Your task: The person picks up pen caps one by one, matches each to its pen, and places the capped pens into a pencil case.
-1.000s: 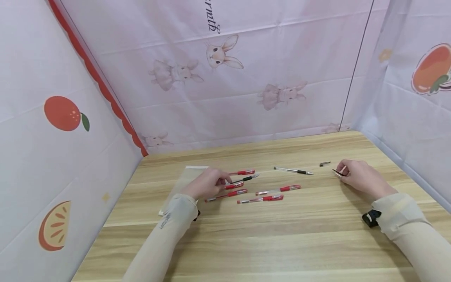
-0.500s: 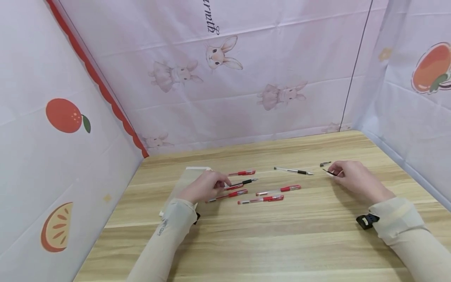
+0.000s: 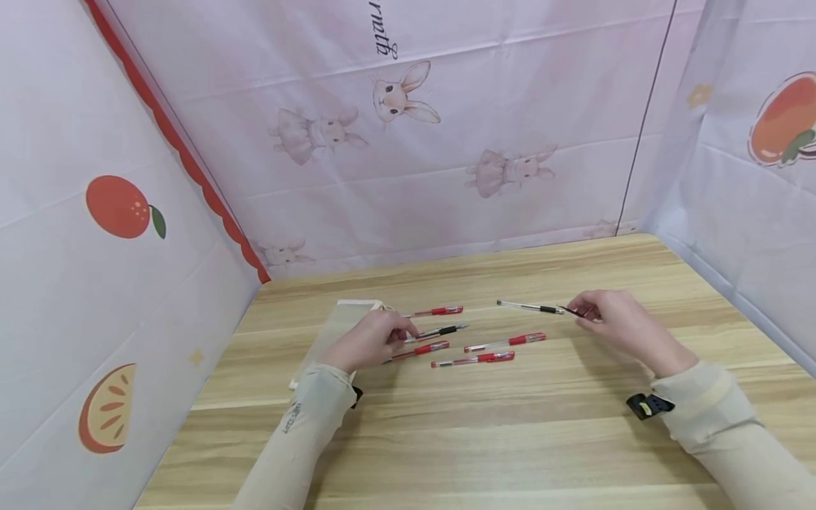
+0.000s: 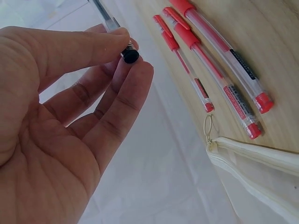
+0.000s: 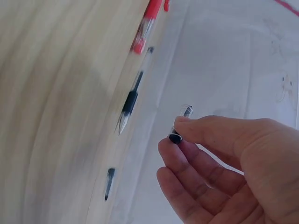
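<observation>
Above the red pens, my left hand (image 3: 370,340) pinches a black gel pen (image 4: 108,17) by its end between thumb and fingers; its black grip and bare tip point right. My right hand (image 3: 618,326) pinches a small black-and-clear pen cap (image 5: 186,113) with thumb and fingertips. Just left of those fingertips, an uncapped black pen (image 3: 532,308) lies on the table, its tip toward the right hand. A second black cap (image 5: 109,183) lies on the wood in the right wrist view; the right hand hides it in the head view.
Several capped red pens lie across the wooden table (image 3: 497,432), among them a red pen (image 3: 478,360) at the front and a red pen (image 3: 440,311) at the back. A pale zippered pouch (image 3: 341,319) lies by the left hand. Printed cloth walls (image 3: 446,142) enclose the table.
My right hand has moved left with the cap, closer to the held pen, and now covers the loose cap in the head view. The left hand has lowered the black pen's tip slightly.
</observation>
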`<state>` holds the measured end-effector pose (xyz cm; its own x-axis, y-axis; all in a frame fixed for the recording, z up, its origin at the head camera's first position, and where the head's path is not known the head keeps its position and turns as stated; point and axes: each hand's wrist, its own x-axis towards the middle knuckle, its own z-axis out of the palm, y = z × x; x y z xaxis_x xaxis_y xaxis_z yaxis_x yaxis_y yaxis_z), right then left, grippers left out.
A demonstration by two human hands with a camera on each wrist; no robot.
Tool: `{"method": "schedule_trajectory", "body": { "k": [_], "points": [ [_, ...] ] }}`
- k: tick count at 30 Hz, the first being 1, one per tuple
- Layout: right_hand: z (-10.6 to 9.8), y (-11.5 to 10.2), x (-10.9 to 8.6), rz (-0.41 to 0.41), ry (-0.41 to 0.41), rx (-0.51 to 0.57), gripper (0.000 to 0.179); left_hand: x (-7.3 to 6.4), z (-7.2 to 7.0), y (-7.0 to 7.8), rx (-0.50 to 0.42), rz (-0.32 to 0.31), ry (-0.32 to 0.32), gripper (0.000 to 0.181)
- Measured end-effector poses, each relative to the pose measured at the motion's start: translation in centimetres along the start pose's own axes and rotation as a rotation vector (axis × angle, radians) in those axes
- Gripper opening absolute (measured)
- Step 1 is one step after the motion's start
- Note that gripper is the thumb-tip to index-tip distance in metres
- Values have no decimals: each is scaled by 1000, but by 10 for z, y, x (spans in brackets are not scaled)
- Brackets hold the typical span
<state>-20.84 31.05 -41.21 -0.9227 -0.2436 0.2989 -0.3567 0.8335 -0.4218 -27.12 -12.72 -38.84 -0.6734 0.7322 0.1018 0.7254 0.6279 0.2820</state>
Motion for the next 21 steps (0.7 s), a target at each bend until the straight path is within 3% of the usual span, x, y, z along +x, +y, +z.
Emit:
{"method": "schedule_trajectory", "body": {
  "k": [9,21],
  "points": [
    [9,-21,1,-52,9,16,15,-3,0,4,-15,-47,-15,27],
    [16,-50,3,-97,-4,53,14,-3,4,6,-27,12,4,22]
  ]
}}
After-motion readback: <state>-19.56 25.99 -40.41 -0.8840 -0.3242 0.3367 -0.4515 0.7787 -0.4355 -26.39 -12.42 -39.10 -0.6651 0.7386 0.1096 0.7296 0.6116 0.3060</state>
